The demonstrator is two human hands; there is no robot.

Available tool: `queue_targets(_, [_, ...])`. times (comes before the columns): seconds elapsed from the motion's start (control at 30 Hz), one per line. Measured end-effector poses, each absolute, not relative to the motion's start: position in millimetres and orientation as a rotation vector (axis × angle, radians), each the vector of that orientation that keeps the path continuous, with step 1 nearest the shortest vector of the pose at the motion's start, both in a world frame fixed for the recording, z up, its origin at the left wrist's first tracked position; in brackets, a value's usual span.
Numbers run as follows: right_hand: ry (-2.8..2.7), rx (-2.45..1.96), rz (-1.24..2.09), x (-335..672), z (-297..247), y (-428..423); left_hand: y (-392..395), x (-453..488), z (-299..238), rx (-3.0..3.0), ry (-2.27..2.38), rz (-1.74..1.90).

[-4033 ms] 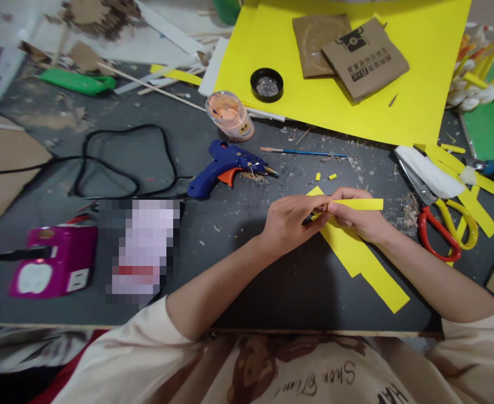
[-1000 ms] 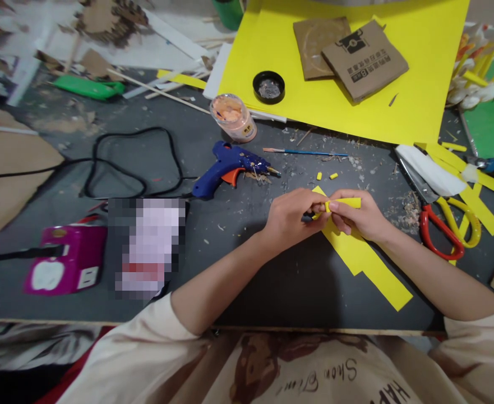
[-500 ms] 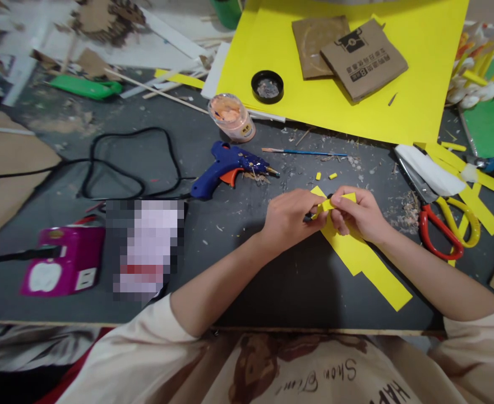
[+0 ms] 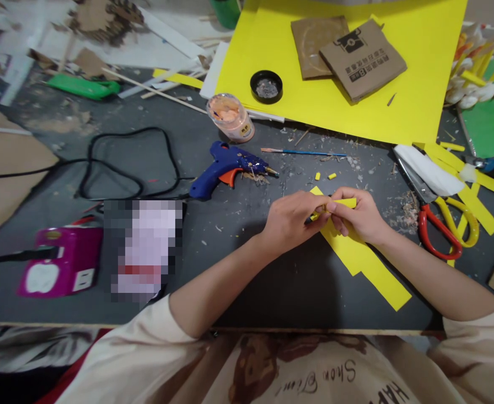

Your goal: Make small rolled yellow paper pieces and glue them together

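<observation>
Both hands meet over the front half of the grey table. My left hand (image 4: pixel 291 219) is closed, its fingertips pinching the left end of a small yellow paper strip (image 4: pixel 346 202). My right hand (image 4: pixel 356 213) grips the same strip between thumb and fingers, and its free end sticks out past the thumb. Something dark shows under my left fingers, but I cannot make out what it is. Beneath the hands lies a larger yellow paper piece (image 4: pixel 356 258) with a stepped edge. Two tiny yellow rolls (image 4: pixel 331 176) rest just beyond the fingers.
A blue glue gun (image 4: pixel 230 168) lies left of the hands, near an open jar (image 4: pixel 230 119) and a thin paintbrush (image 4: pixel 305 152). Red-and-yellow-handled scissors (image 4: pixel 438 224) lie to the right. Large yellow sheets (image 4: pixel 381 120) cover the back. A purple box (image 4: pixel 61 261) sits at left.
The yellow strip has turned in my fingers and now looks narrower and straighter. My right thumb has shifted slightly left, closer to my left fingertips.
</observation>
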State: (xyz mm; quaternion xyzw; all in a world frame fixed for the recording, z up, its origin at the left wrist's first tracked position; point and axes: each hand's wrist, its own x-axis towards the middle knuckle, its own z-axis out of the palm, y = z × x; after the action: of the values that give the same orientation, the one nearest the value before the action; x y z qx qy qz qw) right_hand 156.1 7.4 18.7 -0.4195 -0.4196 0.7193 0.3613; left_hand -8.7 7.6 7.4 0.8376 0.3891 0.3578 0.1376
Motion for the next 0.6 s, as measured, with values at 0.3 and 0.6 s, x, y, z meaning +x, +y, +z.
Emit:
queue_targets(0.3, [-1.003, -0.983, 1.882, 157.2, 14.0, 9.1, 7.3, -10.1, 5.5, 2.196, 1.197, 1.139])
queue_targets(0.6, [-1.059, -1.077, 1.753, 154.6, 16.4, 5.0, 8.6, -9.4, 4.3, 2.394, 1.203, 1.063])
